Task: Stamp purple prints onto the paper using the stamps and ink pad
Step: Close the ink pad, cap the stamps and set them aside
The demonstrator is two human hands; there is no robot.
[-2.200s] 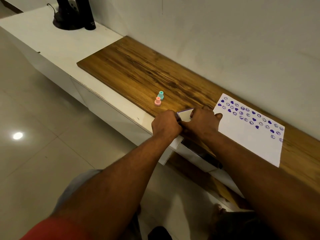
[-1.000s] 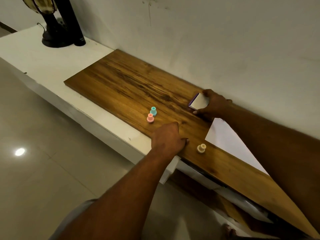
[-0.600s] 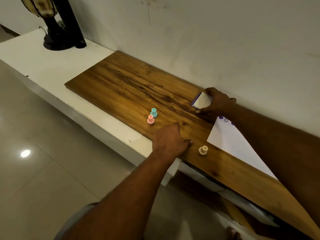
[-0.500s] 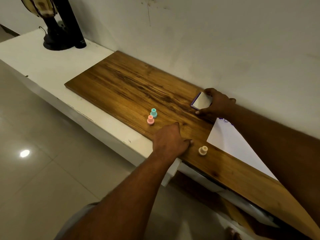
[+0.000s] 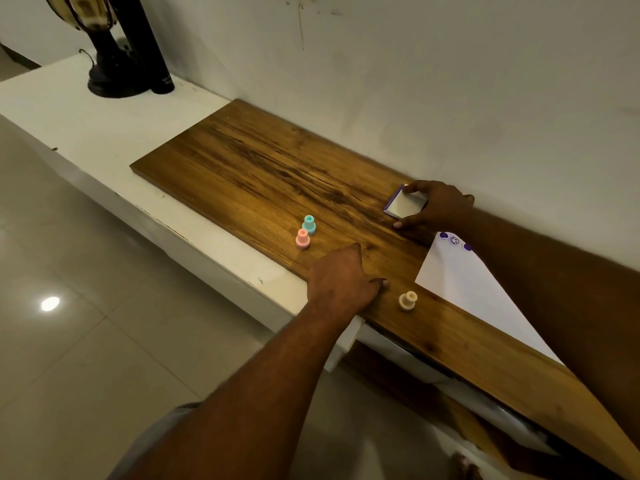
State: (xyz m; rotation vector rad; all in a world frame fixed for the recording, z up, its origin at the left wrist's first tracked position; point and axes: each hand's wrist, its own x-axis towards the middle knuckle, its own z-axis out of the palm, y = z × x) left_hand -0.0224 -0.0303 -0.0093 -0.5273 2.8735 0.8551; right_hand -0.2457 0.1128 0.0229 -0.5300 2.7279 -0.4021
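The square ink pad (image 5: 403,204), with a pale lid and purple edge, rests on the wooden board (image 5: 263,174) near the wall, and my right hand (image 5: 440,206) grips it from the right. The white paper (image 5: 464,282) lies to the right, mostly hidden under my right forearm; a few purple prints show at its top corner. My left hand (image 5: 341,284) rests on the board's front edge, fingers curled loosely, holding nothing. A beige stamp (image 5: 407,301) stands just right of it. A teal stamp (image 5: 309,224) and a pink stamp (image 5: 302,238) stand together further left.
The board lies on a white ledge (image 5: 86,123) against a white wall. A dark lamp base (image 5: 114,71) and a black cylinder (image 5: 149,50) stand at the ledge's far left. Tiled floor (image 5: 69,341) drops away below the ledge's front edge.
My right hand carried the ink pad from the front edge up toward the wall and holds it there on the board. My left hand stayed at the front edge. The beige stamp now stands uncovered.
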